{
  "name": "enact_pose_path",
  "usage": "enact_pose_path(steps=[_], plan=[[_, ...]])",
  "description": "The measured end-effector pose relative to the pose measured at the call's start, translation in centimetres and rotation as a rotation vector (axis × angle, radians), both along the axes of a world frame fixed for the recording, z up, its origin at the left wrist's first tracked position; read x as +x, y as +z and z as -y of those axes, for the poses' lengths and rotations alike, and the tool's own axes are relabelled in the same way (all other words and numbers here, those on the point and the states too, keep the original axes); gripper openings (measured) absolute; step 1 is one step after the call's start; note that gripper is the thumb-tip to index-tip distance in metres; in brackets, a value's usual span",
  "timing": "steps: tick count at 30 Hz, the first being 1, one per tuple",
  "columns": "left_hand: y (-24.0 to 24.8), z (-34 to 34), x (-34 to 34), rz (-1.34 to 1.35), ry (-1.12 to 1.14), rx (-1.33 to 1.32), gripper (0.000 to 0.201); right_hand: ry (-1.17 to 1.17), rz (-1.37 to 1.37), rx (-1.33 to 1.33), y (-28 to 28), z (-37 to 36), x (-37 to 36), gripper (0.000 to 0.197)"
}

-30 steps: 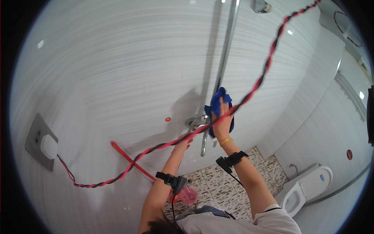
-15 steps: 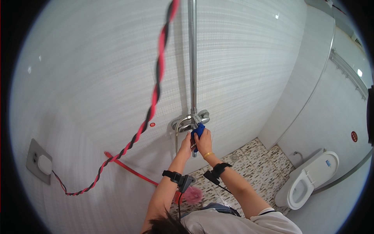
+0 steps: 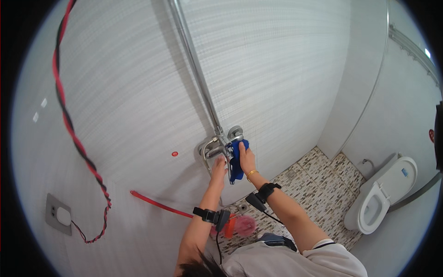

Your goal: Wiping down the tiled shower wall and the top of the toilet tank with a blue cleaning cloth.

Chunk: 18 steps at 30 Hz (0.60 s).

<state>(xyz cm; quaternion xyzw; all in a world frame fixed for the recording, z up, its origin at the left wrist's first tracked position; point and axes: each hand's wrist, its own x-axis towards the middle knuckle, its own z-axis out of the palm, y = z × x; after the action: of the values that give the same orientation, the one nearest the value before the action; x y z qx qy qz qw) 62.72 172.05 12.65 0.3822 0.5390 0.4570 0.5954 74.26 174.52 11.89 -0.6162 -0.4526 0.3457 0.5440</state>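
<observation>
White tiled bathroom wall (image 3: 277,69) fills the view. At nine o'clock hangs a twisted red-and-black cable (image 3: 69,124) above a grey wall socket (image 3: 59,213). At centre, the left hand (image 3: 219,167) touches the chrome shower mixer tap (image 3: 217,148), fingers together. Just beside it, the right hand (image 3: 247,159) has its fingers clamped on a blue cloth (image 3: 236,161) against the tap. At four o'clock stands a white toilet (image 3: 383,194).

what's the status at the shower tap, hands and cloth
Right hand presses blue cloth on tap. Left hand steadies tap from below. Riser pipe above, nothing blocking.
</observation>
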Motion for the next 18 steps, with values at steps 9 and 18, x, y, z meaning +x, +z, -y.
enact_pose_path(steps=[9, 18], plan=[[1.4, -0.6, 0.0, -0.096, 0.161, 0.261, 0.031, -0.066, 0.519, 0.417, 4.2, -1.8, -3.5, 0.051], [1.1, -0.7, 0.1, -0.086, 0.145, 0.257, 0.033, 0.138, 0.363, 0.180, 6.4, -2.2, -2.6, 0.036]])
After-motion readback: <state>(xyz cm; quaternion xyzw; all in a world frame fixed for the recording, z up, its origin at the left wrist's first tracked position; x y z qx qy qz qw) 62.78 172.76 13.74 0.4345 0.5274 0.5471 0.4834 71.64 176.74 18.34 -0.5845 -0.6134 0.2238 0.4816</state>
